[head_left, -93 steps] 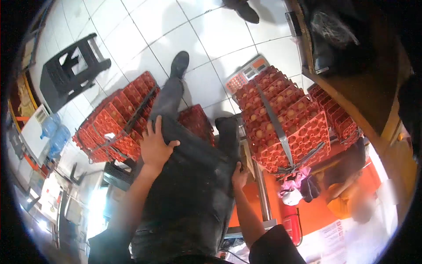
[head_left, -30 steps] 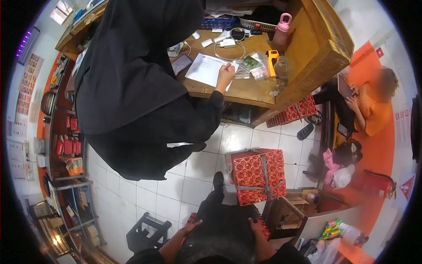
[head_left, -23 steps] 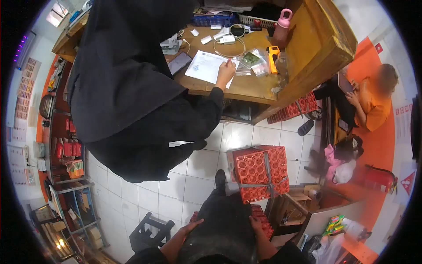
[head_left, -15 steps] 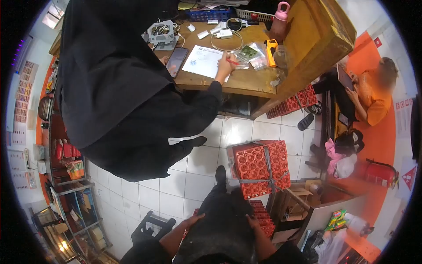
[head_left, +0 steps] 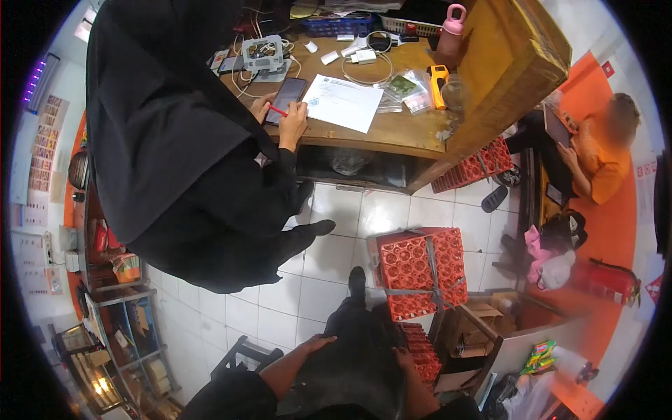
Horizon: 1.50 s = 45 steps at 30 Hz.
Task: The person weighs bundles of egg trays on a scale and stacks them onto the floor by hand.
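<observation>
My left hand rests on one of my dark-trousered thighs, fingers stretched out and holding nothing. On my other thigh lies my right hand, partly seen, its fingers laid flat with nothing in them. Beside that leg is a bundle of red egg trays. A larger stack of red egg trays, bound with grey strapping, stands on the floor ahead of it.
A person in black holds a red pen over a phone at a wooden desk, beside a paper. Another person in orange sits at the right with a tablet. A dark stool stands at lower left.
The view has lifted from my lap and the egg trays to the desk. The black-clad person's pen hand has moved left from the paper to the phone. My hands stay on my thighs.
</observation>
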Each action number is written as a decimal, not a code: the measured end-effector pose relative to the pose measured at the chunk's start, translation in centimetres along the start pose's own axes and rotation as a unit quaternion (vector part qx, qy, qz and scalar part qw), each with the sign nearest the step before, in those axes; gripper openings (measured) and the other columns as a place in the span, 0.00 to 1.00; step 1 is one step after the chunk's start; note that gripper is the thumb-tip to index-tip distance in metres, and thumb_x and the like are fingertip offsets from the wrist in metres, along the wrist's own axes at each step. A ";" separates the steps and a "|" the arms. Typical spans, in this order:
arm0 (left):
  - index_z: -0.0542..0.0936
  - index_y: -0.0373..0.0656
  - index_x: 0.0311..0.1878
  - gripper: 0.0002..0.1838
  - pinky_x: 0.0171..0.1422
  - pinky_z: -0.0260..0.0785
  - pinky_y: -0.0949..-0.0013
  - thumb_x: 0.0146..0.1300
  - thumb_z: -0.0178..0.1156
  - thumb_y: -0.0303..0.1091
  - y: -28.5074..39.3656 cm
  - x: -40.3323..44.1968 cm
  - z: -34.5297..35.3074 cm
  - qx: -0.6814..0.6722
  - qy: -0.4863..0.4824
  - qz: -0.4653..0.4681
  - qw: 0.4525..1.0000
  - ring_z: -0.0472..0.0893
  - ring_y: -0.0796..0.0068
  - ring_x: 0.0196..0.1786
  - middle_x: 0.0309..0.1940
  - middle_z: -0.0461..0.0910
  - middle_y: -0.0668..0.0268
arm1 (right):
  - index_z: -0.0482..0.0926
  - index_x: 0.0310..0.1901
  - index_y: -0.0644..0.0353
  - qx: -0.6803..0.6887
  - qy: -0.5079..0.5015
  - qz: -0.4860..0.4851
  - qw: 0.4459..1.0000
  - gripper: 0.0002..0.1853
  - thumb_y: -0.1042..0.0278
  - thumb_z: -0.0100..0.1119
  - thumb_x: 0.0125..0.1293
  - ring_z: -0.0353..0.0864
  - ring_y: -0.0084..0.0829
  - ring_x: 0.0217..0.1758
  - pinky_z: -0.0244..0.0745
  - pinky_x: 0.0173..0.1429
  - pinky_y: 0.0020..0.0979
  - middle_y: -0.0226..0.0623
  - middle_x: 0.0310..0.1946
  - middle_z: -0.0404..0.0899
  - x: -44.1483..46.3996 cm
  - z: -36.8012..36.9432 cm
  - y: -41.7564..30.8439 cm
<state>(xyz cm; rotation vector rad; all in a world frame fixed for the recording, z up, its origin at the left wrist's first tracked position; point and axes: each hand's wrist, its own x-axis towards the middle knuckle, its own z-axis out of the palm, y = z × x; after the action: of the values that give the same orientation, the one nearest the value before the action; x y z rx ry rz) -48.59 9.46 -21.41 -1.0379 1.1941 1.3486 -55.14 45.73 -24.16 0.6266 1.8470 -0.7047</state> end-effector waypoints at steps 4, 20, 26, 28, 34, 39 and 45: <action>0.77 0.30 0.58 0.46 0.61 0.71 0.58 0.55 0.61 0.68 0.5 -0.4 -0.2 0.074 0.017 0.044 0.996 0.82 0.53 0.52 0.50 0.81 0.47 | 0.75 0.58 0.68 0.053 0.040 -0.026 0.997 0.35 0.43 0.64 0.61 0.77 0.44 0.62 0.70 0.65 0.38 0.53 0.58 0.77 0.7 1.1 1.8; 0.74 0.29 0.61 0.48 0.62 0.70 0.59 0.57 0.58 0.70 0.1 0.6 -0.3 0.062 0.061 0.010 0.996 0.81 0.54 0.55 0.55 0.79 0.46 | 0.78 0.56 0.66 0.030 0.065 -0.038 0.997 0.31 0.47 0.65 0.62 0.79 0.43 0.58 0.71 0.63 0.37 0.51 0.53 0.80 0.6 0.8 1.6; 0.77 0.32 0.59 0.45 0.63 0.70 0.59 0.57 0.57 0.69 -0.2 1.1 -0.6 0.052 0.034 0.049 0.997 0.81 0.54 0.55 0.53 0.80 0.47 | 0.77 0.57 0.66 0.021 0.064 -0.002 0.998 0.28 0.51 0.65 0.63 0.79 0.42 0.59 0.70 0.64 0.37 0.51 0.55 0.80 -1.4 -0.1 -1.5; 0.78 0.33 0.58 0.43 0.64 0.70 0.59 0.58 0.58 0.68 -0.8 2.1 -0.4 0.065 0.068 0.009 0.995 0.81 0.55 0.55 0.53 0.80 0.48 | 0.77 0.57 0.65 0.015 0.052 0.035 0.998 0.28 0.51 0.65 0.64 0.78 0.44 0.59 0.69 0.64 0.37 0.51 0.55 0.80 -2.1 -0.5 -2.4; 0.77 0.30 0.58 0.44 0.64 0.70 0.59 0.56 0.62 0.67 0.8 0.4 -0.5 0.041 0.063 0.023 0.997 0.80 0.55 0.56 0.53 0.80 0.46 | 0.77 0.56 0.67 0.013 0.056 -0.013 0.998 0.29 0.50 0.65 0.63 0.78 0.45 0.61 0.68 0.65 0.38 0.53 0.54 0.79 -1.8 -0.7 -2.2; 0.77 0.27 0.57 0.44 0.63 0.70 0.59 0.55 0.63 0.65 -0.1 1.3 -0.3 0.024 0.077 0.023 0.997 0.81 0.55 0.55 0.52 0.80 0.44 | 0.78 0.55 0.68 0.013 0.034 -0.027 0.999 0.29 0.49 0.64 0.63 0.79 0.45 0.59 0.70 0.64 0.39 0.52 0.52 0.81 -1.2 -0.9 -1.7; 0.82 0.33 0.50 0.37 0.58 0.74 0.58 0.56 0.62 0.63 -3.1 2.7 1.0 0.073 0.205 0.047 0.975 0.83 0.53 0.51 0.49 0.82 0.49 | 0.81 0.50 0.64 -0.042 0.095 -0.060 0.993 0.24 0.50 0.63 0.63 0.83 0.46 0.49 0.74 0.56 0.40 0.50 0.43 0.83 -2.1 -2.8 -3.1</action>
<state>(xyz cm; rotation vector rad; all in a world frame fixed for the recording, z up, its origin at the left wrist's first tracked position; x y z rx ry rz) -45.82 10.84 -24.23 -1.2006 1.6391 1.1271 -58.32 45.37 -20.78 0.5477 2.0938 -0.6596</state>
